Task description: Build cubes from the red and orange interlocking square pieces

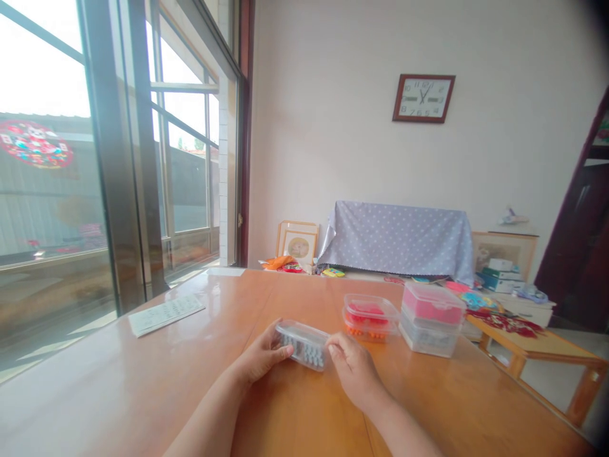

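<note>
Clasping a clear box point(304, 329) by its two ends: with left grip point(263, 353) wrapped round the left end, thumb laid along the near wall, other fingers mostly hidden behind; with right grip point(352, 367) curled in, fingertips against the right end, close to the rim. Cannot tell whether pinching the edge there or merely bracing the wall.

Positioned directly between both hands, toward the near middle of the table point(285, 419), with long axis running crosswise from left grip to right grip and right end showing a little lower in view. Touched by both hands, so no nearer one to single out. Hard to judge from this angle: resting on the wood or lifted slightly above it. Packed with small grey pieces point(313, 353), visible through the near wall.

Beyond right grip and to its right, well apart from left grip: a red container point(368, 310) above an orange container point(366, 331), then, just beside, a clear stack with pink on top point(432, 317). Far off to the left, near the window, lying flat: a printed paper point(166, 314).
</note>
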Action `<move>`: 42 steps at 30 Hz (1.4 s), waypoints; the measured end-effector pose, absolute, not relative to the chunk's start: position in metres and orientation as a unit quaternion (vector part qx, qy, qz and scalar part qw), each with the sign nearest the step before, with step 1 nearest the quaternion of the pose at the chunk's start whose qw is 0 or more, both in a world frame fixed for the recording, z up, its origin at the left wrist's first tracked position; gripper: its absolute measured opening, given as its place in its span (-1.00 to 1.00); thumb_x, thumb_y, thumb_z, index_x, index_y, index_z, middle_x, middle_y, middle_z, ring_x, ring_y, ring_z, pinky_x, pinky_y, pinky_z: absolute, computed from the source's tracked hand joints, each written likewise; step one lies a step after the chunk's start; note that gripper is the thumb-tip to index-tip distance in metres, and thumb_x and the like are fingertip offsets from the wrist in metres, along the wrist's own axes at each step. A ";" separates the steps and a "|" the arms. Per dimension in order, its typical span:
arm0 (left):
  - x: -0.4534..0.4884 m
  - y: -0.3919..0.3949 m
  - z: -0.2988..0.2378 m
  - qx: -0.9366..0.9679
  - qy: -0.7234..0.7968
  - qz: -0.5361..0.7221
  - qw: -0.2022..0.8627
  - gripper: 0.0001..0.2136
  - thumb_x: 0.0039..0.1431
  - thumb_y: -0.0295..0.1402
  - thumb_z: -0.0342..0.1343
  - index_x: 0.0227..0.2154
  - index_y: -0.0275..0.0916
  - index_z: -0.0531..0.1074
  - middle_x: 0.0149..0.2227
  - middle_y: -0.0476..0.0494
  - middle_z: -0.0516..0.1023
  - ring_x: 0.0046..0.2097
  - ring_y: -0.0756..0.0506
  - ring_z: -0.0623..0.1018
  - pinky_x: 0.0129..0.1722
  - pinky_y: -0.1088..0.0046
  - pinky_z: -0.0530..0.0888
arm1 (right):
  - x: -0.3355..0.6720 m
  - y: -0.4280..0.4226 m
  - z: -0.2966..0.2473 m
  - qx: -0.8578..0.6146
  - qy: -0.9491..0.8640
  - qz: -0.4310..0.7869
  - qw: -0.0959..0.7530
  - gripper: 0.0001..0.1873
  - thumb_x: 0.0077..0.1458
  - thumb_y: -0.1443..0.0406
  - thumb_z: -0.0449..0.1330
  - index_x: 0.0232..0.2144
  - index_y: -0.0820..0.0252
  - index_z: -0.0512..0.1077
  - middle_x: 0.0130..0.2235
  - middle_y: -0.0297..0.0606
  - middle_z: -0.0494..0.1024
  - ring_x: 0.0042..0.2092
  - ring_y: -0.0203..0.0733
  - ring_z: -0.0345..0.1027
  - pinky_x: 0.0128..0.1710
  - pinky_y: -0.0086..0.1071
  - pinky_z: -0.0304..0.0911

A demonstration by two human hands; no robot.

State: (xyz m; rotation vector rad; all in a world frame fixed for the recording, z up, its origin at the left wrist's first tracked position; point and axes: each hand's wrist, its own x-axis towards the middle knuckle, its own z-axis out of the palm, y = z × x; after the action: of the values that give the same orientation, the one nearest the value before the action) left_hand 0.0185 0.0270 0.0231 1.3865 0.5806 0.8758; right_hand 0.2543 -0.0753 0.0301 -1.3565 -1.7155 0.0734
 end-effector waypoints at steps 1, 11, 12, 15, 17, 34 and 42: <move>0.019 0.029 0.021 0.607 0.249 0.388 0.647 0.00 -0.14 -0.10 0.46 0.35 -0.12 0.08 0.27 -0.32 0.35 0.31 -0.34 0.29 0.33 0.06 0.15 | 0.254 -0.075 0.029 -0.552 -0.693 0.031 0.462 -0.77 0.31 0.24 -0.01 -0.29 0.10 0.43 -0.32 -0.32 0.54 -0.26 -0.18 0.40 -0.22 -0.38 0.22; 0.014 0.039 0.009 0.605 0.224 0.392 0.656 -0.09 -0.12 -0.21 0.47 0.30 -0.11 0.16 0.28 -0.29 0.34 0.28 -0.30 0.35 0.30 0.10 0.21 | 0.250 -0.075 0.024 -0.564 -0.678 0.020 0.470 -0.78 0.30 0.23 0.00 -0.28 0.10 0.43 -0.30 -0.29 0.56 -0.25 -0.18 0.43 -0.24 -0.39 0.25; 0.012 0.038 0.012 0.614 0.214 0.385 0.655 -0.14 -0.11 -0.22 0.47 0.27 -0.12 0.22 0.26 -0.28 0.37 0.27 -0.29 0.37 0.29 0.11 0.23 | 0.250 -0.075 0.023 -0.566 -0.675 0.017 0.473 -0.77 0.31 0.23 -0.01 -0.28 0.10 0.43 -0.30 -0.29 0.56 -0.24 -0.17 0.43 -0.23 -0.39 0.25; 0.011 0.032 0.026 0.641 0.212 0.374 0.635 -0.38 0.01 -0.16 0.38 0.14 -0.18 0.38 0.19 -0.25 0.45 0.24 -0.28 0.39 0.29 0.15 0.24 | 0.249 -0.076 0.022 -0.569 -0.674 0.008 0.472 -0.76 0.32 0.20 -0.02 -0.26 0.09 0.42 -0.28 -0.27 0.55 -0.23 -0.16 0.42 -0.21 -0.37 0.26; 0.012 0.026 0.033 0.641 0.246 0.384 0.618 -0.48 0.09 -0.09 0.30 0.08 -0.20 0.42 0.15 -0.24 0.49 0.24 -0.26 0.40 0.27 0.17 0.25 | 0.248 -0.076 0.022 -0.563 -0.685 0.001 0.462 -0.76 0.32 0.19 -0.02 -0.25 0.09 0.42 -0.27 -0.27 0.55 -0.21 -0.15 0.41 -0.19 -0.35 0.26; 0.034 0.018 0.025 0.643 0.371 0.407 0.531 0.17 -0.13 0.02 0.41 0.41 -0.24 -0.18 0.40 -0.48 0.00 0.38 -0.40 0.11 0.30 0.05 0.19 | 0.239 -0.076 0.023 -0.574 -0.651 0.019 0.496 -0.78 0.31 0.18 -0.01 -0.29 0.09 0.38 -0.32 -0.28 0.54 -0.30 -0.17 0.41 -0.29 -0.38 0.25; 0.041 0.013 0.018 0.767 0.355 0.384 0.371 0.34 -0.31 0.01 0.48 0.43 -0.14 -0.31 0.45 -0.37 -0.21 0.44 -0.41 -0.14 0.38 -0.02 -0.09 | 0.235 -0.077 0.020 -0.544 -0.657 0.077 0.516 -0.80 0.30 0.18 0.02 -0.30 0.11 0.38 -0.37 -0.32 0.53 -0.34 -0.21 0.41 -0.33 -0.42 0.25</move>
State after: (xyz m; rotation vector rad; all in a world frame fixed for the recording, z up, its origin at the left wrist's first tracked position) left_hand 0.0408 0.0126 0.0180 1.9670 0.9111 0.9859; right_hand 0.2354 -0.0769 0.0204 -1.3068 -1.5794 0.1851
